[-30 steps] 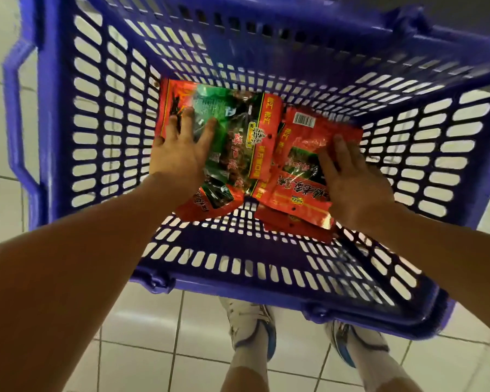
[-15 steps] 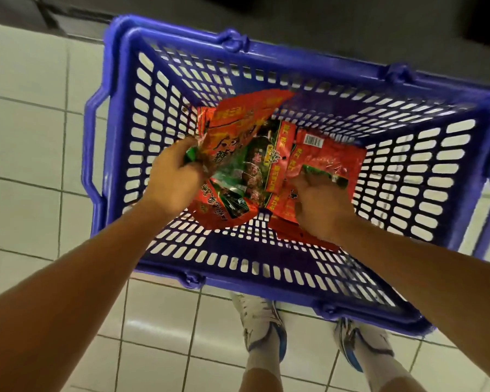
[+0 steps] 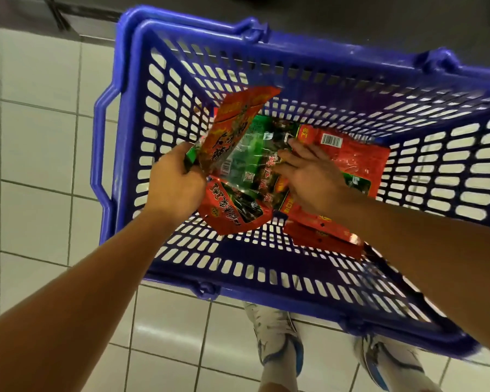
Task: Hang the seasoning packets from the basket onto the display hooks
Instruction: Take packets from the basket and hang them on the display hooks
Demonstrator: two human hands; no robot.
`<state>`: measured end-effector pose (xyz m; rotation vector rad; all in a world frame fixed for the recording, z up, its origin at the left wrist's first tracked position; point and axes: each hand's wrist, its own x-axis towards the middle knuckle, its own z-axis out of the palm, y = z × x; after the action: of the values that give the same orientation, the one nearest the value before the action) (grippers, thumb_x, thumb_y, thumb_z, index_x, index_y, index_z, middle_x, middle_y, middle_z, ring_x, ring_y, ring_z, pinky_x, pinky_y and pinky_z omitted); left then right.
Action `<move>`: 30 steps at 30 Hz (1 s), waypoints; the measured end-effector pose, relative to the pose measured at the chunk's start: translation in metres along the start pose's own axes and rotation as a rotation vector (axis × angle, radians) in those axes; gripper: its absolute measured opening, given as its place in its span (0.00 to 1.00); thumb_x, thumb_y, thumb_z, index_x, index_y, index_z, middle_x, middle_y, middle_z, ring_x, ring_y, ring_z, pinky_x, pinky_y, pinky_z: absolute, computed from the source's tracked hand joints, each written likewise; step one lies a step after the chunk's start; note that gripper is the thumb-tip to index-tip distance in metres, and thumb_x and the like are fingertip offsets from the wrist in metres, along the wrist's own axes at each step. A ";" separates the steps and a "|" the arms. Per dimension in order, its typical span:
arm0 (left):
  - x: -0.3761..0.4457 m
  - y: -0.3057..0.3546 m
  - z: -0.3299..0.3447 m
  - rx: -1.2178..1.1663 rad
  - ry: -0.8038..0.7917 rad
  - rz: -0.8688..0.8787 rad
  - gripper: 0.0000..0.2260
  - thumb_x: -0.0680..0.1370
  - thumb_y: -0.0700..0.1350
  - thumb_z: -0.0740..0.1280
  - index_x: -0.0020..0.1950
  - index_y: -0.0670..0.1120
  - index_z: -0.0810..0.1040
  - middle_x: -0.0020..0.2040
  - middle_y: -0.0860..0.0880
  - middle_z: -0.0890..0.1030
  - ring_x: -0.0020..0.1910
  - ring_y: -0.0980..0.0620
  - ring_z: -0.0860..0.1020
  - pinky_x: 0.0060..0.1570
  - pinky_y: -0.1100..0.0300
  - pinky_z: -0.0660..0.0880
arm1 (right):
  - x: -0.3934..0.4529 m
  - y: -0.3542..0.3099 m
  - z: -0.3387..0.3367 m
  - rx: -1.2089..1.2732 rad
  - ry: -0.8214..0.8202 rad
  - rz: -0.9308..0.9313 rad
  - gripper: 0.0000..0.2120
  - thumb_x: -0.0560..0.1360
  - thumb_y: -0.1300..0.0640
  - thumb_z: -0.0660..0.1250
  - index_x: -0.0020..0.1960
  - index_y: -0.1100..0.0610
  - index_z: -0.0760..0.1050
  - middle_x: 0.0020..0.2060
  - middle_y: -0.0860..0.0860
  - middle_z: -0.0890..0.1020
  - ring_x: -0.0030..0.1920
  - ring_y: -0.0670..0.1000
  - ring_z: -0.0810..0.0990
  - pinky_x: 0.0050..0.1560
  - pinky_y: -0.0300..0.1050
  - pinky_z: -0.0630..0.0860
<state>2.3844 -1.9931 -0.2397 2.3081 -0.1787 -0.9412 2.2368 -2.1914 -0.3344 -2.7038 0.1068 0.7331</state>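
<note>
Basket (image 3: 266, 267) right side cut off; packets (image 3: 359, 162) under hands (image 3: 311, 182).

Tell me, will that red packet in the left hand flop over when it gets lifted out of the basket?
Probably a bit. The red packet already bends and tilts while the left hand grips only its lower edge, so it looks thin and floppy. Its shiny film may be slippery. It seems light, since one edge grip holds it up above the basket.

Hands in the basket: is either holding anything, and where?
The left hand grips a red plastic seasoning packet by its lower left edge. The right hand lies flat on the pile, gripping nothing.
</note>
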 end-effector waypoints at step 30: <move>-0.238 0.220 -0.079 -0.891 -0.226 -0.084 0.08 0.79 0.43 0.70 0.52 0.55 0.86 0.55 0.44 0.86 0.52 0.43 0.86 0.46 0.51 0.84 | -0.223 -0.051 -0.362 0.886 0.619 0.370 0.37 0.67 0.42 0.79 0.71 0.50 0.67 0.62 0.46 0.78 0.62 0.50 0.79 0.63 0.50 0.77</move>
<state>2.2856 -2.0457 0.0748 1.3987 0.2151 -1.0446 2.2248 -2.2699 0.0863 -1.9435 0.8660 -0.1164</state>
